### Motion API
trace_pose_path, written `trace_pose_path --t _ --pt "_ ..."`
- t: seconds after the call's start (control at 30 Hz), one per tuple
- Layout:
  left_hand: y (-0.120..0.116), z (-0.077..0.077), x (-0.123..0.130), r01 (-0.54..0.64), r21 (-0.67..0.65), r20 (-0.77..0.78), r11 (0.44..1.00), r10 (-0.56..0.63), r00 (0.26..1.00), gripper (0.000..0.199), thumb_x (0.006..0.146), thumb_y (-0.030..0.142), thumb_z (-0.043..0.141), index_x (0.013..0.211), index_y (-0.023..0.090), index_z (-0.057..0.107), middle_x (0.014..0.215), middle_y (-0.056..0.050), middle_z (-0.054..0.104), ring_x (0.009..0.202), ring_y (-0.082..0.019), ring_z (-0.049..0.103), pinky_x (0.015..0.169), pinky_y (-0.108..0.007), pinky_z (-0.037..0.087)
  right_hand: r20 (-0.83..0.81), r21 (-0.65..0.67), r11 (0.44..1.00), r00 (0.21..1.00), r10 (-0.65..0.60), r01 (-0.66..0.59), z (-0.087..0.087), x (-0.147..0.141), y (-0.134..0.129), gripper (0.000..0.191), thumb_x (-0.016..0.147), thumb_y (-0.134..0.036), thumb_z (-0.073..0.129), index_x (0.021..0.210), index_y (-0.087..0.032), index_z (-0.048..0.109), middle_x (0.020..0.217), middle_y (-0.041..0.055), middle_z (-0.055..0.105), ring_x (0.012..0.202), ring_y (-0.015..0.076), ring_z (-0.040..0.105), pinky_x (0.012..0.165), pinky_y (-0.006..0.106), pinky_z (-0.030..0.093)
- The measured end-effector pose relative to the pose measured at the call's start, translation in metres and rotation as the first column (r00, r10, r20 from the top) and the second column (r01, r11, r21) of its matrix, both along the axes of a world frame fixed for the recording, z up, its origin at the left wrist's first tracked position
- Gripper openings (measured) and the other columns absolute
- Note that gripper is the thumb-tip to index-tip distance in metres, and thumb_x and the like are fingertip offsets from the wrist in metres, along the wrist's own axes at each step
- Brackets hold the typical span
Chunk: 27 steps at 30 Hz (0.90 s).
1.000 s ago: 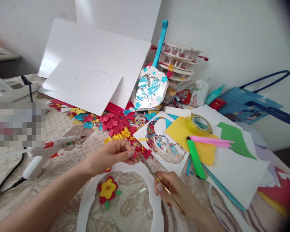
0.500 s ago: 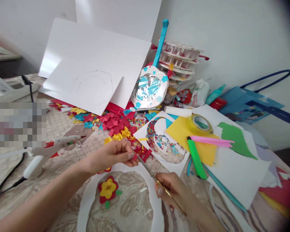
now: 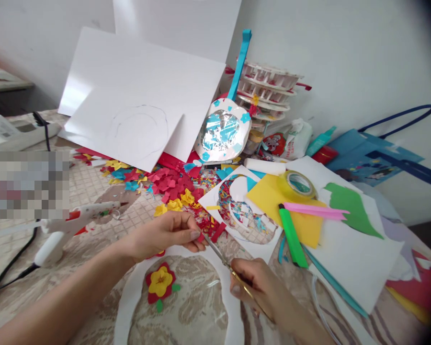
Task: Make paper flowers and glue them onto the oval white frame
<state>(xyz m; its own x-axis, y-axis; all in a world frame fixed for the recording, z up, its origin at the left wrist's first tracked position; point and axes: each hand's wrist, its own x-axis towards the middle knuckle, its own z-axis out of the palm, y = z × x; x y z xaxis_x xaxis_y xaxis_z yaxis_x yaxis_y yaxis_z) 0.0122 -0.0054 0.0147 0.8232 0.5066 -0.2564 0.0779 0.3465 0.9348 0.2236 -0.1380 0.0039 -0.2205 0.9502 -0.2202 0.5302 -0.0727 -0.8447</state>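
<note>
Between the thumb and fingers of my left hand [image 3: 181, 232] is a small piece of red paper [image 3: 201, 237], mostly covered by the fingertips. My right hand [image 3: 253, 282] is wrapped round the gold handles of a pair of scissors [image 3: 221, 257]. Their blade tips point up and left and meet the red paper. Below both hands lies a white paper ring [image 3: 125, 306] with a clear sheet inside it. A red and yellow paper flower [image 3: 161, 282] with green leaves sits at the ring's upper left. Another flower is partly hidden by my left forearm.
A white glue gun [image 3: 57, 235] with a cord lies at left. Cut red paper flowers [image 3: 172, 182] and scraps are heaped behind my hands. On the right are a green marker [image 3: 292, 237], yellow tape [image 3: 299, 184] and paper sheets. A decorated round fan [image 3: 224, 129] leans at the back.
The scissor blades have come slightly closer together at the red paper, and my right hand's fingers have drawn in a little. My left hand has stayed almost still.
</note>
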Motion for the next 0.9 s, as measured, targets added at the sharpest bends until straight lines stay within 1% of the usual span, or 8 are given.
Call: trace_pose_path --t 0.07,0.37,0.57,0.77,0.9 --pt "0.0004 -0.0007 -0.0004 0.005 -0.005 0.005 1.0 -0.005 1.0 0.019 0.081 0.03 0.063 0.076 0.016 0.053 0.084 -0.005 0.072 0.077 -0.012 0.067 0.074 -0.025 0.052 0.011 0.01 1.0 1.0 -0.004 0.004 0.001 -0.0005 0.0 0.052 0.081 -0.065 0.045 0.057 -0.02 0.032 0.051 -0.0054 0.028 0.048 0.0093 0.024 0.044 0.024 0.015" --pt "0.0025 -0.003 -0.0002 0.031 -0.011 0.015 0.999 -0.031 0.999 0.019 0.081 0.03 0.064 0.076 0.014 0.055 0.083 -0.006 0.072 0.075 -0.012 0.067 0.072 -0.024 0.052 -0.001 -0.034 0.999 1.0 0.009 -0.009 0.001 0.0004 -0.0011 0.056 0.077 -0.072 0.042 0.058 -0.02 0.032 0.052 -0.0057 0.03 0.047 0.0079 0.024 0.041 0.022 0.016" --pt "0.0012 -0.0025 -0.0018 0.022 -0.046 0.038 0.999 -0.02 0.999 0.017 0.081 0.028 0.063 0.076 0.015 0.055 0.084 -0.005 0.073 0.078 -0.012 0.067 0.073 -0.024 0.052 -0.028 -0.062 0.998 0.999 0.021 -0.022 0.0004 0.0015 -0.0012 0.063 0.072 -0.081 0.034 0.058 -0.02 0.032 0.053 -0.0061 0.027 0.048 0.0076 0.023 0.041 0.022 0.015" --pt "0.0018 -0.002 -0.001 0.028 -0.054 0.044 0.998 -0.025 0.999 0.016 0.082 0.027 0.063 0.077 0.014 0.055 0.084 -0.005 0.073 0.078 -0.012 0.067 0.073 -0.024 0.052 -0.018 -0.034 0.999 0.999 0.04 -0.041 -0.0014 0.0027 0.0004 0.06 0.076 -0.077 0.036 0.059 -0.019 0.032 0.054 -0.0062 0.026 0.049 0.0078 0.022 0.042 0.022 0.015" --pt "0.0016 -0.001 -0.0002 0.024 -0.06 0.04 0.998 -0.021 0.999 0.016 0.081 0.027 0.064 0.077 0.014 0.055 0.084 -0.005 0.073 0.077 -0.012 0.067 0.073 -0.023 0.052 -0.005 -0.026 0.999 1.0 0.03 -0.03 0.0008 0.002 0.0004 0.06 0.076 -0.076 0.038 0.058 -0.019 0.031 0.053 -0.0065 0.027 0.049 0.0076 0.022 0.042 0.022 0.015"
